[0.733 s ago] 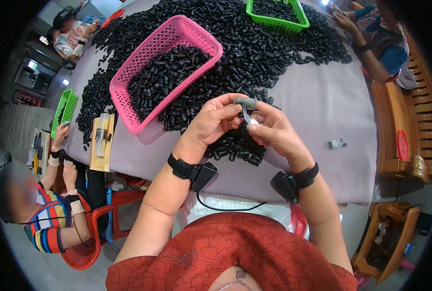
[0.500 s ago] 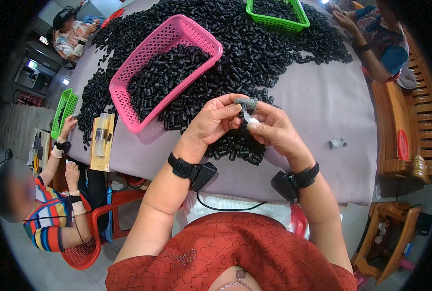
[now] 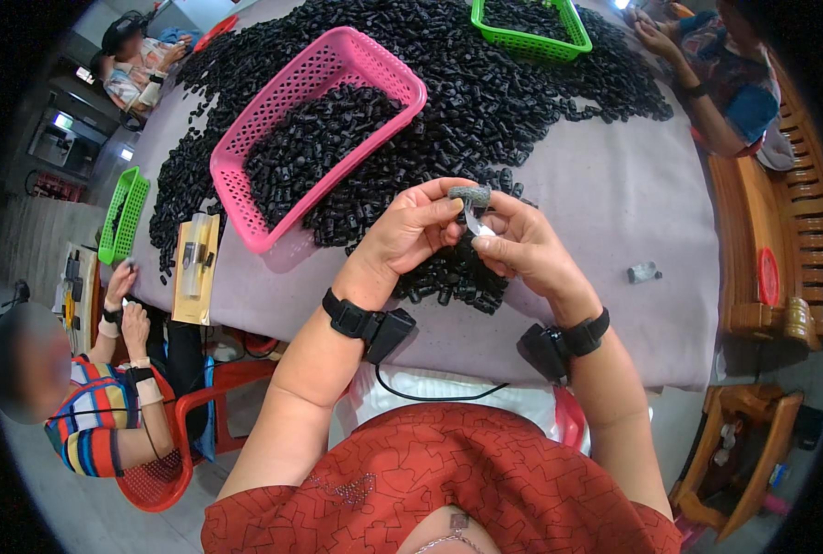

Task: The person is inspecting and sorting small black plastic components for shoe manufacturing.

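My left hand (image 3: 409,226) is closed, with thumb and fingertips pinched together over the table; what lies in that pinch is mostly hidden. A small grey, rough-looking cylinder (image 3: 469,194) sits between its fingertips and my right index finger; I cannot tell whether it is held or worn on the finger. My right hand (image 3: 527,245) pinches a small white, curved, blade-like piece (image 3: 476,224) just below the cylinder. Under both hands, small black cylindrical parts (image 3: 448,282) lie heaped. Farther right rests a similar grey cylinder with a dark end (image 3: 644,272).
A pink basket (image 3: 259,242) of black parts stands left of my hands amid a large black pile (image 3: 485,102). Green baskets (image 3: 531,39) stand far back and at the left edge. A wooden board with a clear tube (image 3: 194,268) lies left. Other people sit around the grey-clothed table (image 3: 605,194).
The white piece has tilted slightly between my hands, which otherwise stay in place. At the left, a co-worker's hand has drawn back from the table edge toward their other hand.
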Demonstrator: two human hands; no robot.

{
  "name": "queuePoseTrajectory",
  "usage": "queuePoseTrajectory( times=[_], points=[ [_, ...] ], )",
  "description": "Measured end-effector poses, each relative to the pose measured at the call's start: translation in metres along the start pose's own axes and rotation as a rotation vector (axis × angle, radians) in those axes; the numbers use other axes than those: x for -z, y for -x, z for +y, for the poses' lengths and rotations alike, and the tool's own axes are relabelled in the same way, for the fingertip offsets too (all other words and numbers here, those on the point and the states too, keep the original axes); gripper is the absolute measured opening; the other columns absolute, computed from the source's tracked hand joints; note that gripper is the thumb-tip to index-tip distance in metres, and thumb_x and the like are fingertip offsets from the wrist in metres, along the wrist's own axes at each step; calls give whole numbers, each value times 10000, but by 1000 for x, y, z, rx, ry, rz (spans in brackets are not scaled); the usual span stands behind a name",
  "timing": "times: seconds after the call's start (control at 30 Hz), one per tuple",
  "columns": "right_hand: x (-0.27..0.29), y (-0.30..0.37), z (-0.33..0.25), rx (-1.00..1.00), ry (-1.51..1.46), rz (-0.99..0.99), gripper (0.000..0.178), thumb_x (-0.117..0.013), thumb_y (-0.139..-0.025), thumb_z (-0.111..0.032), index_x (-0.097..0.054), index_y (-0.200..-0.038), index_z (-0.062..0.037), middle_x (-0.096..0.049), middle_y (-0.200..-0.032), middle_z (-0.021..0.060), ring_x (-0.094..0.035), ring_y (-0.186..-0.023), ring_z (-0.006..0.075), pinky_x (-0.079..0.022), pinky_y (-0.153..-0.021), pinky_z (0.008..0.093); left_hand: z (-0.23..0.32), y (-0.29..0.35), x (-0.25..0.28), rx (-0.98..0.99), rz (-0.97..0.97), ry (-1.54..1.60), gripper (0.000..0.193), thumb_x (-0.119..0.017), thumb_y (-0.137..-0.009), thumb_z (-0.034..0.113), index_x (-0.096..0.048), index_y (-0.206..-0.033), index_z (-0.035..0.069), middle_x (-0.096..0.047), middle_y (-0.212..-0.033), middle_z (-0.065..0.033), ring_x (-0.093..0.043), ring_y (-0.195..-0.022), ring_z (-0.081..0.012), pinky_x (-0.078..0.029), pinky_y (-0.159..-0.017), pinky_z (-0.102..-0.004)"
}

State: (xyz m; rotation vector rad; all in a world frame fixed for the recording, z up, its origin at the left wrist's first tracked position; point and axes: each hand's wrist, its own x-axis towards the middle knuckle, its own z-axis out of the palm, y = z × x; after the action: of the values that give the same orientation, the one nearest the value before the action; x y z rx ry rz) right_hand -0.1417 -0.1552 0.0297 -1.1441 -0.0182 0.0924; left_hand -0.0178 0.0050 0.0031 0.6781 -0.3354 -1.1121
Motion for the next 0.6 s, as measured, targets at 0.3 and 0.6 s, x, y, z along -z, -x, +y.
queuePoseTrajectory(
  times=[0.3, 0.6],
  points=[
    [-1, 0, 0, -1, 44, 15, 408, -664, -885, -97, -516, -1256, -17, -572, -753, -35, -455, -555, 13, -323, -454, 161, -2, 0, 2, 38, -47, 65, 386, -633, -895, 59, -530, -1260, -10, -655, -1036, -89, -645, -715, -97, -568, -657, -193],
    [4, -1, 2, -26, 16, 55, 370, -651, -894, -92, -527, -1235, -18, -563, -751, -39, -455, -559, 15, -319, -452, 161, -2, 1, -1, 67, -88, 99, 402, -628, -896, 51, -513, -1275, -20, -647, -1022, -91, -641, -705, -104, -567, -662, -200]
  ],
)
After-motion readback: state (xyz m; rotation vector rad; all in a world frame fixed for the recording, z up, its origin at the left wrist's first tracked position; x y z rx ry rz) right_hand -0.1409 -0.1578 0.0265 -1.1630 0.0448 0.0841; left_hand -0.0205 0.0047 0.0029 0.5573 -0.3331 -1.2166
